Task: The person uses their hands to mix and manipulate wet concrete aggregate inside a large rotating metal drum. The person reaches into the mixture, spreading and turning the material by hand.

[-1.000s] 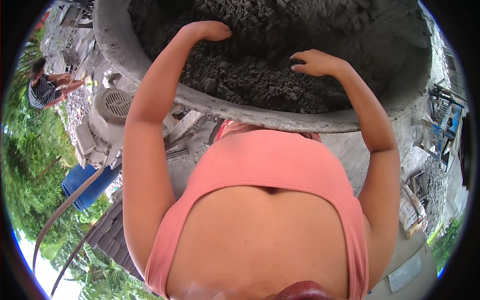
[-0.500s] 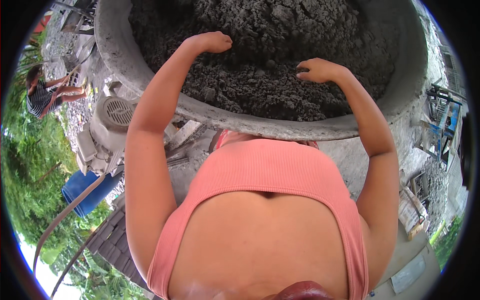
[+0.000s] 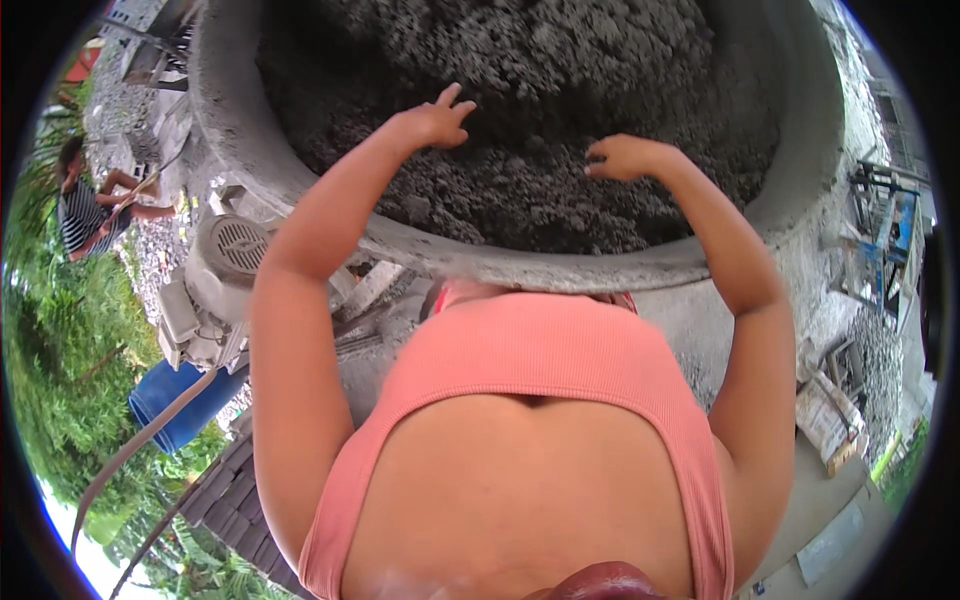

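In front of me is a large round grey basin, its rim and wall coated with dried cement. Inside lies a dark, crumbly, moist-looking mix, with a paler heap rising at the far side. My left hand hovers above the mix on the left, fingers spread and nothing in them. My right hand is over the mix to the right, with its fingers loosely bent and apart, holding nothing I can see. Both forearms reach across the near rim.
A grey vented motor stands close outside the basin's left side, with a blue barrel beyond it. Dark stacked slabs lie lower left. Far left, a person in a striped shirt sits. A blue frame and whitish sack are right.
My left hand has moved slightly down and its fingers have spread from a closed shape. The right hand has shifted a little down and left. The view has tilted slightly.
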Demonstrator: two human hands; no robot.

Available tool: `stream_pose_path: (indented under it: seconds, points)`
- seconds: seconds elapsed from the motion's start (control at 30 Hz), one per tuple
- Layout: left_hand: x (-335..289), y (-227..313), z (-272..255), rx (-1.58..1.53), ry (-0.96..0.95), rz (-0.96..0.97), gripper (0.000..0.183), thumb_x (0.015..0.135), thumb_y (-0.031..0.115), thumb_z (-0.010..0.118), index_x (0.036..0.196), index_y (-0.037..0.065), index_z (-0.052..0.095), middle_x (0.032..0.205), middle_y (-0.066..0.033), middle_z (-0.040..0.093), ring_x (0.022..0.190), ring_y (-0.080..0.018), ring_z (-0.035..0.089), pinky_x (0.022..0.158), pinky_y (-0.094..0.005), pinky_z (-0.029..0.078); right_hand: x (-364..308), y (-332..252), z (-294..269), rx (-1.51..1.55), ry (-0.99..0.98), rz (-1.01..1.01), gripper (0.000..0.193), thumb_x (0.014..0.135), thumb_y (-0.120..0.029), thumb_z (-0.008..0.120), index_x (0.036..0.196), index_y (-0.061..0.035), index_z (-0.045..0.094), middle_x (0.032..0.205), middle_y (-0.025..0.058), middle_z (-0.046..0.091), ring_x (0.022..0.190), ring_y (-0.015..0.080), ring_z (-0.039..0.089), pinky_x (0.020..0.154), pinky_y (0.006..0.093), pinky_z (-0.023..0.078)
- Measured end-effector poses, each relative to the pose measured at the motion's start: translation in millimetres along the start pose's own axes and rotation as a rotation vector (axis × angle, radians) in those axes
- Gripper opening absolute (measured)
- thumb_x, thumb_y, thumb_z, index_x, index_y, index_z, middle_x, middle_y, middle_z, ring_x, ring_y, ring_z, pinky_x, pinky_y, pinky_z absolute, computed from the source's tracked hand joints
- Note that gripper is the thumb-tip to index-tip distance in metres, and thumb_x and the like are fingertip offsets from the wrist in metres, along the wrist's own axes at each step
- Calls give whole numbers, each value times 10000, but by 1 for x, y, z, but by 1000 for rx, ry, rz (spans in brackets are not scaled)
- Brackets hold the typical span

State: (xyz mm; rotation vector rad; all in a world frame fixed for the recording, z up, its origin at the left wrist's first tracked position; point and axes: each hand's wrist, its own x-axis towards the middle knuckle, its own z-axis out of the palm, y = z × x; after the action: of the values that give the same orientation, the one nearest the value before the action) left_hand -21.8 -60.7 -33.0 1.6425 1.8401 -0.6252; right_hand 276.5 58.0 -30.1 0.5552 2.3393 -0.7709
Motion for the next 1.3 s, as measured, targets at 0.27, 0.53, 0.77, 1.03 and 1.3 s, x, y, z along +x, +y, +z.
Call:
stream_pose_path:
  seconds: [0.27,0.53,0.77,1.03,1.3]
  points:
    - [-5,-6,-11,-66,24,-51,647,935,335,494,1517,292,214,1605,-55,-62,1417,-447,190,1096,-553,329,-7,-6,-2,76,-87,67,549,910,-416,571,1267,1,566,1242,224,595,1177,374,548,997,438,433]
    - [-18,-11,-35,-119,19,-51,610,959,340,468,1516,273,227,1600,-46,-88,1439,-414,133,1110,-559,323,-11,-17,-10,42,-51,79,571,917,-425,555,1317,-19,529,1272,215,578,1188,366,540,1003,443,430]
    - [-39,-41,-64,-244,175,-163,585,981,361,457,1513,269,232,1600,-71,-43,1435,-400,159,1117,-562,316,-20,-30,-22,70,-25,115,564,926,-428,554,1340,-46,515,1309,184,557,1194,346,538,994,460,436]
    - [-47,-58,-67,-295,246,-173,601,960,375,460,1510,242,259,1600,-126,-36,1426,-405,210,1115,-522,307,-17,-19,-13,12,-22,92,543,918,-402,569,1324,-43,528,1279,207,575,1186,362,542,995,447,436]
    - [-71,-73,-70,-346,323,-162,581,943,338,434,1497,230,295,1592,-173,2,1361,-368,371,1090,-454,354,-22,-37,-28,93,-52,96,586,915,-411,572,1358,-37,482,1271,212,570,1190,364,537,995,447,439]
